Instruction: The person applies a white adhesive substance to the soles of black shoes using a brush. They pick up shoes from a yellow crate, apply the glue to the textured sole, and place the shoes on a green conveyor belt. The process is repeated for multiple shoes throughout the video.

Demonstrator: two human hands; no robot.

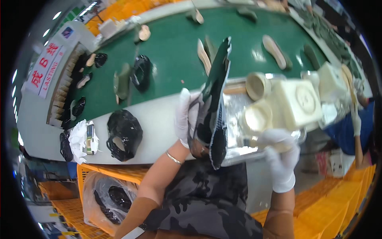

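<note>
My left hand (184, 116), in a white glove, grips a glossy black boot upper (213, 105) that stands on edge in front of me, its pale cut edge facing right. Some of the left fingers are hidden behind it. My right hand (280, 159), also gloved, is closed beside a metal tray (234, 153); a small pale thing shows at its fingers, too blurred to name. Just beyond that hand, a cream cup (258, 116) rests on the tray next to a squarish cream plastic container (301, 104). Another round cream cup (256, 85) lies behind them.
A green conveyor belt (167, 44) carries shoe lasts (274, 51) and black uppers (141, 71). Another black upper (124, 135) sits on the white ledge (159, 115). Below stand orange crates (81, 175), one with a bag of black pieces. At right, a co-worker's gloved hand (355, 124) shows.
</note>
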